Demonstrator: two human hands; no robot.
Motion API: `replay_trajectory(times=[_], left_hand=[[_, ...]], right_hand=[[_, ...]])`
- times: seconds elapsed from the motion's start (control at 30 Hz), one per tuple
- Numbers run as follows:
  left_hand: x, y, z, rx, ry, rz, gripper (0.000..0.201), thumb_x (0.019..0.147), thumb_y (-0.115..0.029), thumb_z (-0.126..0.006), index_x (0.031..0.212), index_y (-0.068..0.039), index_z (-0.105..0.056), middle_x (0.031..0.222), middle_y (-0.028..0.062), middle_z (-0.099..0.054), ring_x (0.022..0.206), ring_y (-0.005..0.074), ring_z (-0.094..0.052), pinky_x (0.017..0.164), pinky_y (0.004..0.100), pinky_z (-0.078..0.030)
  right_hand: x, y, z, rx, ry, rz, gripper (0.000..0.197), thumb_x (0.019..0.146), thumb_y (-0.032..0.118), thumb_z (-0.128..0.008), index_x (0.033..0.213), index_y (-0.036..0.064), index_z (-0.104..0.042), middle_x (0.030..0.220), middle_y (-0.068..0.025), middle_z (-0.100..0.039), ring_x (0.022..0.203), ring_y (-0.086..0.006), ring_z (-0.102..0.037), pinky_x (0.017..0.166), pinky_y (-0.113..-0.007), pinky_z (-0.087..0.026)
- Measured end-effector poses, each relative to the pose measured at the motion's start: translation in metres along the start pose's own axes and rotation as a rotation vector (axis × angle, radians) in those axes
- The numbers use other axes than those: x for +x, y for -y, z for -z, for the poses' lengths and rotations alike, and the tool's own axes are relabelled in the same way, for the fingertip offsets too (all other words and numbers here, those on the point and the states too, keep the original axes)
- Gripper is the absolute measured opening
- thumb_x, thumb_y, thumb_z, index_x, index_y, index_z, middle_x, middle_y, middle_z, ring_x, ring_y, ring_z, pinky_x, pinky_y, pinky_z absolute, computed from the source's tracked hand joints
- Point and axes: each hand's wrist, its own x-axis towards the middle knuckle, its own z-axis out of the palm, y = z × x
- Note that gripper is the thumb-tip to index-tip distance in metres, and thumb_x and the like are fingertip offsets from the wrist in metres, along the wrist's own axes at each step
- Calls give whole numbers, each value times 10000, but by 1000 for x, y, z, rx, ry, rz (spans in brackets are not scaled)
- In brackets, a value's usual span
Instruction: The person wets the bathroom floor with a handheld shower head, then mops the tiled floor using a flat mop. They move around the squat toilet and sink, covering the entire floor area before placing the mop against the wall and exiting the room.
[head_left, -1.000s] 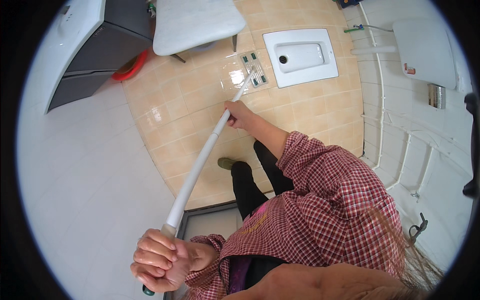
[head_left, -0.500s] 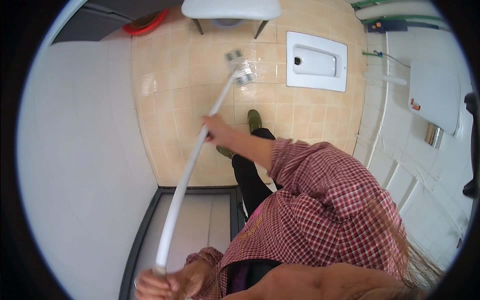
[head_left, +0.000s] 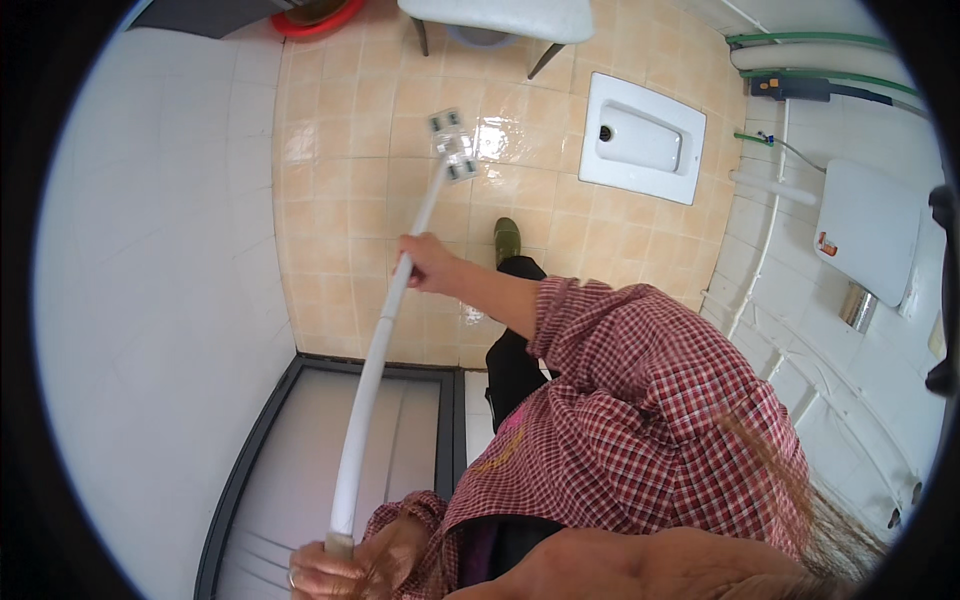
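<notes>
A long white-handled mop (head_left: 372,385) slants from the lower left up toward the middle of the tiled floor. My left hand (head_left: 345,572) is closed around the top end of its handle, by a greyish cap. Farther down, my right hand (head_left: 430,264) wraps round the lower part of the same handle. The flat mop head (head_left: 453,145), white with dark green patches, lies on the beige floor tiles (head_left: 340,240). Wet, shiny spots show just right of it.
A white squat toilet (head_left: 643,138) is set in the floor at right. At the far side stand a pale stool (head_left: 500,18) and a red basin (head_left: 318,18). A dark-framed door (head_left: 340,440) is near left. Pipes (head_left: 775,220) run along the right wall. My green shoe (head_left: 507,240) is on the tiles.
The mop head has moved a little to the left across the floor, with both hands still on the handle. My view has shifted slightly, and only one shoe shows now.
</notes>
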Motion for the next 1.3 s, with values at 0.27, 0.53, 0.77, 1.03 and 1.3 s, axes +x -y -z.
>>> replay_trajectory(times=[0.27, 0.53, 0.77, 1.03, 1.3], left_hand=[[-15, -21, 34, 93, -48, -65, 278, 798, -59, -518, 627, -123, -308, 544, -30, -302, 427, 104, -310, 431, 239, -259], [-20, 7, 34, 505, 78, -361, 215, 769, 48, -523, 692, -86, -374, 550, -8, -364, 450, 112, -363, 401, 237, -218], [-36, 74, 107, -277, 79, 356, 312, 868, -242, -389, 599, -86, -360, 500, 46, -345, 466, 193, -335, 494, 350, -340], [-2, -113, 153, -30, 161, -4, 293, 827, -164, -442, 553, -108, -356, 447, 28, -378, 368, 119, -346, 374, 282, -312], [-24, -79, 38, -184, -49, 27, 281, 808, -146, -475, 557, -113, -352, 473, 11, -327, 424, 119, -300, 431, 282, -282]], right_hand=[[-35, -17, 9, -8, 4, 80, 182, 788, 78, -499, 643, 28, -401, 506, -98, -402, 380, -195, -399, 314, -301, -268], [-18, -10, 55, -17, -36, 90, 153, 788, 72, -495, 656, 64, -418, 504, -53, -391, 359, -156, -381, 281, -274, -262], [19, -28, 102, -139, -442, 171, 161, 827, 107, -457, 677, 55, -428, 515, -69, -414, 382, -175, -407, 306, -305, -320], [7, -202, -60, -107, 127, -154, 151, 807, 165, -519, 759, 61, -420, 603, -111, -460, 478, -234, -498, 382, -381, -405], [-1, -158, -72, -35, 165, -329, 88, 722, 33, -497, 725, -20, -427, 621, -148, -458, 469, -264, -488, 347, -357, -343]])
